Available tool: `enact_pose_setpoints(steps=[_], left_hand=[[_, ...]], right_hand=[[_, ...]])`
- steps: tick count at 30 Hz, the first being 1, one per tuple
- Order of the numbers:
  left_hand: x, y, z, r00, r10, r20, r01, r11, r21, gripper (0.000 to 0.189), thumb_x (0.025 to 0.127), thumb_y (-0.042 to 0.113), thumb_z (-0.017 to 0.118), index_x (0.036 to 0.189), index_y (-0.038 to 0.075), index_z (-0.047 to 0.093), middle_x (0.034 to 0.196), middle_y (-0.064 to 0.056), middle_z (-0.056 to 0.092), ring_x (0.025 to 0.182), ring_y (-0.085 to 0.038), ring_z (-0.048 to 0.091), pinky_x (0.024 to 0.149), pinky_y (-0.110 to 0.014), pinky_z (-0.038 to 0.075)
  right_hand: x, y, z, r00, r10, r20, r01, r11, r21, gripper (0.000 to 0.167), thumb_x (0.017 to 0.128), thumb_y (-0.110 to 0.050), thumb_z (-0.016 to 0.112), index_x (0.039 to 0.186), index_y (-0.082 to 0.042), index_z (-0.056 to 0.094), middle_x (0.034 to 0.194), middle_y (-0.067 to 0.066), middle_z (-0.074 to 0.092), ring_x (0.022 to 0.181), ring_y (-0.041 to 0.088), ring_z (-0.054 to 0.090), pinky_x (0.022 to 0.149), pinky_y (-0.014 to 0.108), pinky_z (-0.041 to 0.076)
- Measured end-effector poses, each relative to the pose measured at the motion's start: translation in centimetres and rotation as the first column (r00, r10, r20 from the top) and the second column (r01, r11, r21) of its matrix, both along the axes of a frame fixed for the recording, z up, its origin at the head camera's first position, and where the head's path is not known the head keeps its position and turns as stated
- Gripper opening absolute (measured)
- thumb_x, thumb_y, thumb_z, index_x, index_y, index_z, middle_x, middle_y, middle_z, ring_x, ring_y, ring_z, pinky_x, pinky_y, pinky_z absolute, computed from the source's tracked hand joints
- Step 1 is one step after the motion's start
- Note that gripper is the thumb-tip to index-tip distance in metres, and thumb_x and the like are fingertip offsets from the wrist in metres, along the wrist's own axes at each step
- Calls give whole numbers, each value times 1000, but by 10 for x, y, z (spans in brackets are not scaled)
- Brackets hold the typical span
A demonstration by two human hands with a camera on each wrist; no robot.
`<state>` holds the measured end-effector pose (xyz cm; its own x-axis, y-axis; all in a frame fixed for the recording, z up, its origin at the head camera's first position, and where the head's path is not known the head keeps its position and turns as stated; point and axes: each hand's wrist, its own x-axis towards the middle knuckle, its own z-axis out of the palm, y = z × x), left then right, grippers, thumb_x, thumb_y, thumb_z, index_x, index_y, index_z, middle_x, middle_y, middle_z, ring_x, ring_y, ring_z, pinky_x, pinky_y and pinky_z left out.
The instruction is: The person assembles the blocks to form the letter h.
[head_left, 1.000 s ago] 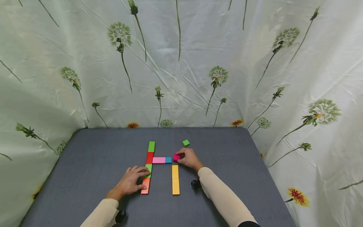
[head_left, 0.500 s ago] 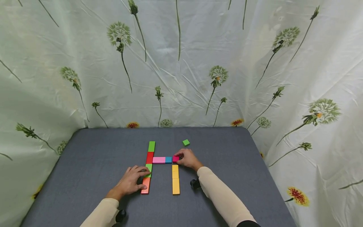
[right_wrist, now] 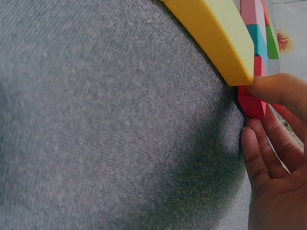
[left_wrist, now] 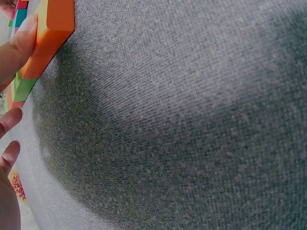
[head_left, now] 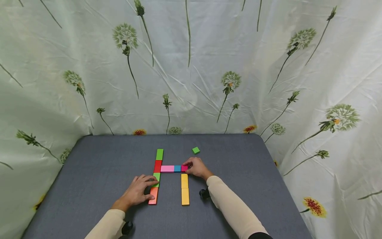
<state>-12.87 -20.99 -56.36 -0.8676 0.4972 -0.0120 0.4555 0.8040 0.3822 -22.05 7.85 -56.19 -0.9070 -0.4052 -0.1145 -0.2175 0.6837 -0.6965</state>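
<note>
Between the thumb and fingers of my right hand (head_left: 198,167) is a small magenta block (head_left: 183,169), lying against the right end of a blue block (head_left: 177,169). A pink block (head_left: 167,169) joins the blue one to a red block (head_left: 158,166) in the left column. My left hand (head_left: 137,190) rests at that column, fingers spread and relaxed. Its thumb touches the orange block (left_wrist: 56,26) at the near end; its fingertips lie at a green block (head_left: 156,177), partly covering it. Two yellow blocks (head_left: 185,196) stand end to end, just below the magenta block.
A loose green block (head_left: 195,150) lies beyond my right hand. Another green block (head_left: 159,154) forms the far end of the left column. The grey tabletop (head_left: 238,159) meets a flower-patterned curtain (head_left: 203,99) at the back.
My right hand has moved slightly left with the magenta block, closing the small gap to the blue block. The left hand has stayed still.
</note>
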Motion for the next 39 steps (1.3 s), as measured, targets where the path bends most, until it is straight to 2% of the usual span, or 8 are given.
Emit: enact_pose_setpoints(steps=[10,29,32,36,39], left_hand=[[-2,-1,2,1000,-3,10,2,1000,3,56,72,37,82,121,13,68,120,-2,60,109,-23,50,88,-46,35],[-4,-2,5,1000,1,29,-1,1000,3,56,72,36,82,121,13,68,121,-2,59,109,-23,50,88,-46,35],[-4,-2,5,999,-1,32,1,1000,10,57,72,37,82,121,13,68,121,-2,59,109,-23,49,88,-46,35],[-3,-3,3,999,-6,36,5,1000,19,57,72,38,82,121,13,67,122,-3,59,110,-24,49,89,-47,34],[-3,-4,1,999,-3,32,3,1000,24,58,71,38,82,121,13,68,122,-2,59,110,-24,49,89,-47,34]], right_hand=[[-3,-2,-2,1000,8,-14,-8,1000,12,28,76,-1,78,103,-5,75,92,2,64,79,11,54,72,24,46],[-1,-4,1,998,-47,50,49,998,-44,26,77,-2,78,103,-5,75,94,3,63,81,13,53,74,27,46],[-1,-4,1,996,-55,73,60,996,-68,28,77,-2,78,105,-4,73,96,4,64,83,14,53,75,28,47],[-1,1,1,991,-75,114,92,984,-151,33,77,-1,77,109,0,71,101,8,67,86,17,57,77,30,49],[-4,8,2,988,-130,89,145,969,-199,33,78,-2,77,109,0,70,104,10,68,89,20,59,80,33,50]])
